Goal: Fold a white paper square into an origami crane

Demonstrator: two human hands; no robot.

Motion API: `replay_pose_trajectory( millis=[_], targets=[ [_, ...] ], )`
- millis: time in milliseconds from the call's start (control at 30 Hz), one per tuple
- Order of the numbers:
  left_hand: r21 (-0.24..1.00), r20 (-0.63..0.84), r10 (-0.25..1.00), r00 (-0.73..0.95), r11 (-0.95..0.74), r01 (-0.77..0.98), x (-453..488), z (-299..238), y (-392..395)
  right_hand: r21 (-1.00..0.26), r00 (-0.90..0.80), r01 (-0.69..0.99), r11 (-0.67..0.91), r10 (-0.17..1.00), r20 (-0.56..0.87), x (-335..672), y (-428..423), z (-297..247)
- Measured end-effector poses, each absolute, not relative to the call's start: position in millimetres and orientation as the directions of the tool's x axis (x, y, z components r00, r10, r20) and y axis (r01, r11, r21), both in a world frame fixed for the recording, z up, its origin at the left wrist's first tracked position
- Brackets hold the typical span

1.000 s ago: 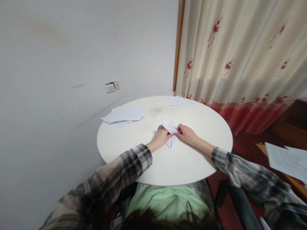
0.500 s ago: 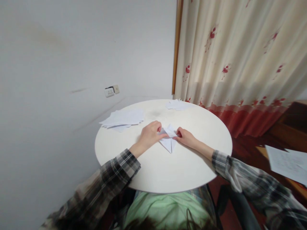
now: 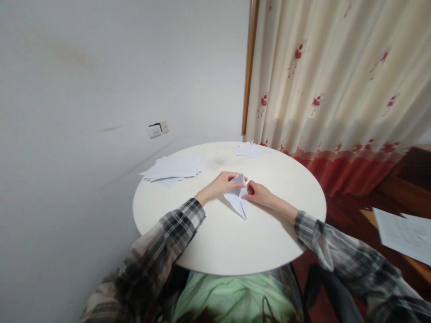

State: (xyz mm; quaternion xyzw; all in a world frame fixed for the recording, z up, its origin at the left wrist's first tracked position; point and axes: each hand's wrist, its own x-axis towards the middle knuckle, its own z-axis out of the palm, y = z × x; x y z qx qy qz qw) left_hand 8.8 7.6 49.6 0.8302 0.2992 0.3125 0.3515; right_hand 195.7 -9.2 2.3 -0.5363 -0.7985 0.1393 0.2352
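Observation:
A folded sheet of white paper (image 3: 238, 202) with a pointed lower end is between my two hands above the middle of the round white table (image 3: 215, 242). My left hand (image 3: 223, 183) grips its upper left part, the thumb across the front and the fingers behind. At the right edge my right hand (image 3: 259, 194) pinches the paper between thumb and curled fingers. The point of the paper faces me, and a crease runs up from it. My fingers cover parts of the upper folds.
A stack of white paper sheets (image 3: 175, 166) lies at the table's back left. Several smaller white paper pieces (image 3: 249, 149) lie at the back edge. A patterned curtain (image 3: 316, 98) hangs behind on the right. Written sheets (image 3: 400, 233) rest on wooden furniture at the right.
My left hand has shifted right and turned, its fingers now reaching over the paper's upper part. The paper has tilted, its point moving slightly right and toward me. My right hand stays nearly in place.

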Motion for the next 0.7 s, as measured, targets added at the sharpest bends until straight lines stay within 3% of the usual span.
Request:
replay_pose_trajectory(
  millis=[200, 400, 700],
  targets=[
    [0.815, 0.316, 0.785, 0.533, -0.513, 0.271, 10, 48, 7, -0.460, -0.308, 0.799, 0.388, 0.920, 0.242, 192, -9, 0],
    [0.828, 0.391, 0.768, 0.508, -0.534, 0.170, 14, 54, -1, -0.457, -0.310, 0.797, 0.395, 0.917, 0.252, 189, -8, -1],
    [0.881, 0.349, 0.798, 0.491, -0.458, 0.118, 15, 59, -6, -0.478, -0.330, 0.768, 0.425, 0.904, 0.273, 191, -8, -2]
  ],
)
